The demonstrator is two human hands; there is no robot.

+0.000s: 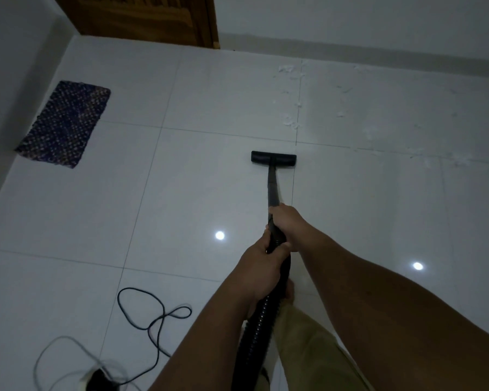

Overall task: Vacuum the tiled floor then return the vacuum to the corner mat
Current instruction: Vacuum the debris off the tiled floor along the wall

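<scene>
Both hands hold the black vacuum wand (272,187). My right hand (287,224) grips it higher up the tube, and my left hand (261,266) grips just behind, where the ribbed hose (259,334) begins. The flat black floor head (273,158) rests on the white tiled floor (181,198), ahead of me. White scraps of debris (291,119) lie scattered on the tiles beyond the head and off to the right. A dark blue patterned mat (65,122) lies against the left wall near the corner.
A black power cord (153,317) loops on the floor at lower left, next to a white cable (51,351) and a plug block (96,379). A brown wooden door (153,18) stands at the top. A skirting board (378,55) runs along the far wall.
</scene>
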